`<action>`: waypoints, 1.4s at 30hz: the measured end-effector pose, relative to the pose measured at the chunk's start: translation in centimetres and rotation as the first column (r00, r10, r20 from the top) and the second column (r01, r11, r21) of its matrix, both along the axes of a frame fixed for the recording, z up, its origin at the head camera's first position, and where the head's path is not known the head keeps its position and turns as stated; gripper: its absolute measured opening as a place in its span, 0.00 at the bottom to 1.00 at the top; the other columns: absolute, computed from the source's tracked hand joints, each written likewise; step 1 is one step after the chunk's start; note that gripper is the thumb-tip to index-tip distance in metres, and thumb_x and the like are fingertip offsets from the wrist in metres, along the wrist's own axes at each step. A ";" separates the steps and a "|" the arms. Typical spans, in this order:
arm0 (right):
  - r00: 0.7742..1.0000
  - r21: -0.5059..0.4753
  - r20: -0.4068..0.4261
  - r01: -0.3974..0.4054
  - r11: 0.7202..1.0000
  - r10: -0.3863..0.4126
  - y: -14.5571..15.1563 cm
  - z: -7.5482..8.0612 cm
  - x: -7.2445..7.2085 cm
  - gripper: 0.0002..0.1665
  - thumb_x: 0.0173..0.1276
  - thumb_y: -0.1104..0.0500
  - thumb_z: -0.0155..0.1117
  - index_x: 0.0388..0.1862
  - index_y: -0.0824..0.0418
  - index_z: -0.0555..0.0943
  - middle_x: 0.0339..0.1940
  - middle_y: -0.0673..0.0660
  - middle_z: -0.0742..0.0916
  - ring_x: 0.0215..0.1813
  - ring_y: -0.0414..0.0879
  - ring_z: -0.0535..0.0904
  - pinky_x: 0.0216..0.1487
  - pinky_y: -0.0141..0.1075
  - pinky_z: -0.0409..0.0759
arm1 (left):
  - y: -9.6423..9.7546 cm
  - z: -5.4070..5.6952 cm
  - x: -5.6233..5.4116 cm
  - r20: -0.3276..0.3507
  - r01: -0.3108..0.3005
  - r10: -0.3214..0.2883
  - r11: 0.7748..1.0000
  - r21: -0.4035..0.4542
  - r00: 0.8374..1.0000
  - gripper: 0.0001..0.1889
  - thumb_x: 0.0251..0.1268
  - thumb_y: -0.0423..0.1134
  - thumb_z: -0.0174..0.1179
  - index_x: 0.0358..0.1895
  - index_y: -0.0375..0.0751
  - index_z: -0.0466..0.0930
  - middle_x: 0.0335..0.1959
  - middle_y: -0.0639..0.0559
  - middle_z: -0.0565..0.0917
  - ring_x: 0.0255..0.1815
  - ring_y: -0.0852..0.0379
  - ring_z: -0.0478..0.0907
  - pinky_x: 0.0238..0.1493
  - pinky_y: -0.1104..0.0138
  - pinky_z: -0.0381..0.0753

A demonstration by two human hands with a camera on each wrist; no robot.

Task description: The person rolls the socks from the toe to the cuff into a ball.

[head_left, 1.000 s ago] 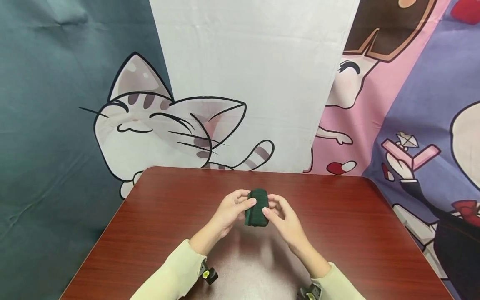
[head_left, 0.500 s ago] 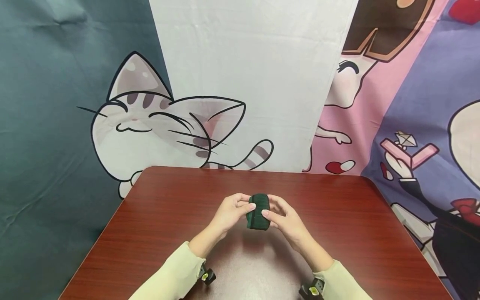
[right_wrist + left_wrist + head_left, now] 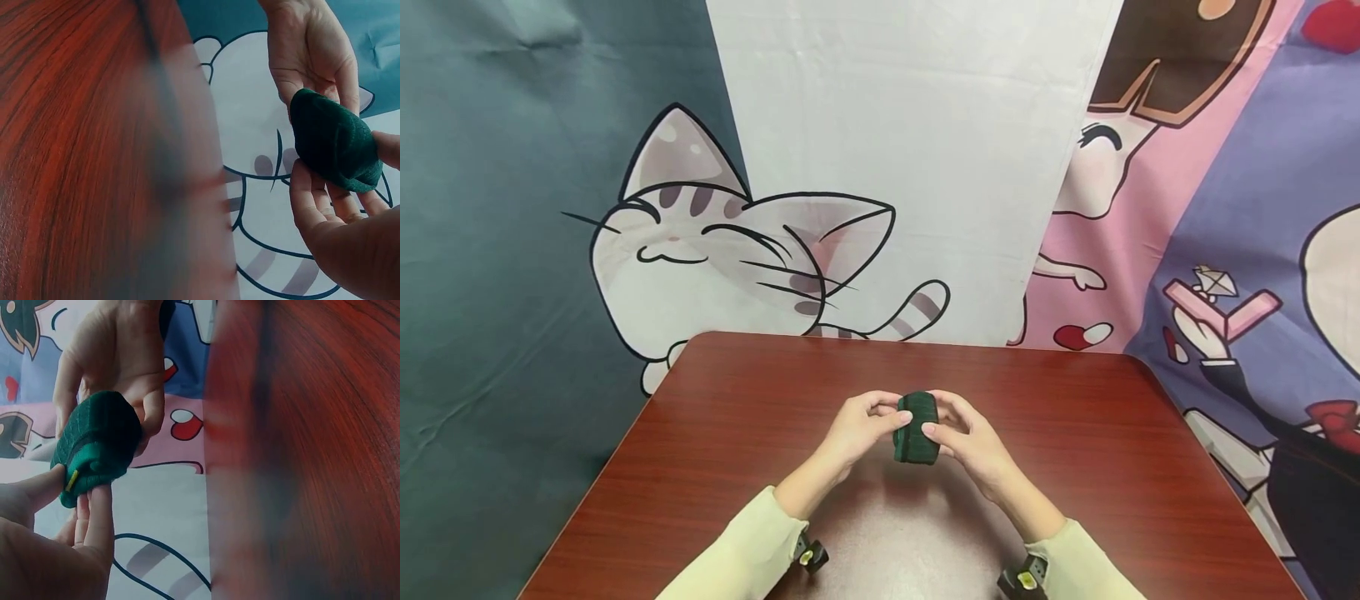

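Both hands hold a folded bundle of dark green ribbed knit that looks like socks (image 3: 917,450), raised above the table. My left hand (image 3: 856,433) pinches its left side, thumb on the near face and fingers behind. On the opposite side, my right hand (image 3: 976,442) grips it the same way, with the thumb across the front. In the left wrist view the sock bundle (image 3: 103,428) shows a folded, brighter green end with a small yellow mark (image 3: 72,480) beside the left thumb. The right wrist view shows the bundle's smooth rounded side (image 3: 328,137), fingers beneath it.
A reddish-brown wooden table (image 3: 760,392) with rounded far corners lies under the hands. Behind it hangs a printed cloth backdrop (image 3: 880,108) with a cartoon cat and figures. Pale sleeves and black wrist cameras (image 3: 811,554) are near the front.
The hands and the green sock bundle have sunk slightly towards the table's front. Both hands keep their hold throughout, and the bundle stays folded.
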State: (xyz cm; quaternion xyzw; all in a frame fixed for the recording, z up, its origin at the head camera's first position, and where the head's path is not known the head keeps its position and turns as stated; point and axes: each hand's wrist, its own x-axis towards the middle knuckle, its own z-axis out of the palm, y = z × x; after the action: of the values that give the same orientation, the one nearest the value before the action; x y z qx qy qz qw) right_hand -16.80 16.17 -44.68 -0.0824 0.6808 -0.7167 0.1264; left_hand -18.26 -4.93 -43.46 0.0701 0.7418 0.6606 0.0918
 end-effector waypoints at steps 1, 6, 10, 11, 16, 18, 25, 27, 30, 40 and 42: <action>1.000 0.007 -0.004 0.001 1.000 -0.001 0.0 0.0 0.0 0.32 0.69 0.60 0.68 0.71 0.57 0.70 0.57 0.60 0.82 0.56 0.50 0.81 0.55 0.51 0.83 | 0.0 0.0 0.0 0.011 -0.003 0.002 1.000 0.015 1.000 0.21 0.62 0.41 0.71 0.54 0.31 0.82 0.38 0.45 0.88 0.38 0.56 0.85 0.47 0.57 0.87; 1.000 0.027 -0.026 -0.006 1.000 0.006 0.1 -0.1 -0.1 0.31 0.69 0.62 0.68 0.70 0.56 0.72 0.56 0.61 0.82 0.56 0.51 0.82 0.54 0.49 0.84 | 0.2 -0.4 0.0 0.051 0.002 -0.006 0.997 0.074 0.999 0.21 0.63 0.37 0.70 0.55 0.29 0.80 0.38 0.44 0.88 0.38 0.56 0.86 0.47 0.55 0.87; 1.000 0.020 -0.016 -0.007 1.000 0.007 0.1 -0.3 -0.2 0.32 0.69 0.62 0.68 0.70 0.57 0.72 0.57 0.61 0.82 0.57 0.51 0.82 0.53 0.49 0.84 | 0.1 -0.8 -0.2 0.066 0.012 -0.019 0.995 0.099 0.998 0.20 0.64 0.36 0.69 0.56 0.28 0.79 0.38 0.45 0.86 0.39 0.56 0.85 0.45 0.60 0.87; 1.000 0.018 -0.009 -0.004 1.000 0.004 0.0 -0.3 -0.1 0.32 0.69 0.62 0.69 0.70 0.57 0.72 0.57 0.61 0.82 0.57 0.51 0.82 0.53 0.49 0.84 | 0.1 -0.9 -0.3 0.074 0.017 -0.024 0.994 0.104 0.997 0.20 0.64 0.36 0.69 0.56 0.29 0.79 0.39 0.45 0.86 0.39 0.56 0.84 0.45 0.60 0.87; 1.000 0.026 0.008 0.004 1.000 -0.004 0.0 -0.4 -0.1 0.32 0.68 0.61 0.70 0.70 0.58 0.72 0.55 0.60 0.83 0.55 0.50 0.82 0.52 0.48 0.85 | -0.1 -1.3 -0.3 0.100 0.062 -0.075 0.990 0.126 0.992 0.22 0.65 0.38 0.67 0.57 0.30 0.78 0.42 0.45 0.83 0.41 0.56 0.83 0.48 0.58 0.86; 1.000 0.034 0.013 0.005 0.999 -0.005 0.1 -0.4 0.0 0.32 0.67 0.61 0.71 0.69 0.58 0.72 0.54 0.60 0.84 0.54 0.50 0.83 0.51 0.49 0.85 | -0.2 -1.3 -0.3 0.109 0.080 -0.095 0.988 0.132 0.990 0.22 0.65 0.39 0.67 0.58 0.30 0.78 0.43 0.44 0.82 0.42 0.56 0.82 0.48 0.56 0.86; 0.999 0.055 0.050 -0.024 0.998 0.021 0.3 -0.8 -0.2 0.32 0.66 0.60 0.72 0.68 0.62 0.73 0.50 0.61 0.85 0.47 0.49 0.85 0.47 0.50 0.86 | -0.6 -1.9 -0.4 0.118 0.139 -0.148 0.987 0.083 0.982 0.22 0.67 0.39 0.67 0.58 0.30 0.76 0.47 0.43 0.82 0.43 0.56 0.81 0.45 0.58 0.87; 0.997 0.058 0.059 -0.044 0.997 0.040 0.4 -0.9 -0.2 0.33 0.67 0.60 0.71 0.68 0.64 0.72 0.49 0.61 0.85 0.45 0.49 0.86 0.46 0.48 0.86 | -0.6 -2.1 -0.4 0.123 0.153 -0.161 0.985 0.077 0.979 0.21 0.67 0.39 0.66 0.58 0.30 0.75 0.47 0.43 0.83 0.43 0.55 0.82 0.45 0.58 0.87; 0.996 0.060 0.066 -0.066 0.996 0.062 0.4 -1.1 -0.3 0.33 0.67 0.60 0.71 0.69 0.65 0.71 0.50 0.62 0.85 0.44 0.49 0.86 0.45 0.47 0.87 | -0.7 -2.4 -0.4 0.129 0.163 -0.174 0.982 0.090 0.976 0.22 0.68 0.39 0.66 0.59 0.30 0.74 0.47 0.42 0.83 0.43 0.54 0.83 0.45 0.57 0.87; 0.995 0.082 0.081 -0.068 0.994 0.062 0.4 -1.6 -0.4 0.33 0.68 0.59 0.71 0.68 0.65 0.72 0.49 0.62 0.86 0.44 0.50 0.86 0.44 0.46 0.87 | -0.7 -3.0 -0.3 0.175 0.162 -0.187 0.976 0.148 0.967 0.23 0.70 0.37 0.64 0.62 0.30 0.71 0.53 0.40 0.81 0.50 0.50 0.83 0.42 0.54 0.88; 0.995 0.091 0.086 -0.067 0.994 0.059 0.4 -1.8 -0.5 0.33 0.68 0.58 0.71 0.68 0.64 0.72 0.49 0.61 0.86 0.43 0.50 0.86 0.43 0.46 0.87 | -0.7 -3.2 -0.4 0.184 0.159 -0.187 0.975 0.153 0.965 0.23 0.70 0.37 0.63 0.62 0.29 0.71 0.53 0.39 0.81 0.50 0.50 0.83 0.43 0.53 0.88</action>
State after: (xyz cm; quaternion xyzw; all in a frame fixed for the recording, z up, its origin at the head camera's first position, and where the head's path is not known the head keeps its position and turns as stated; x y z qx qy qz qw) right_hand -17.26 16.60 -46.44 -0.0680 0.7049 -0.6825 0.1807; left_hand -18.62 -5.65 -46.62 0.0748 0.6730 0.7030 0.2174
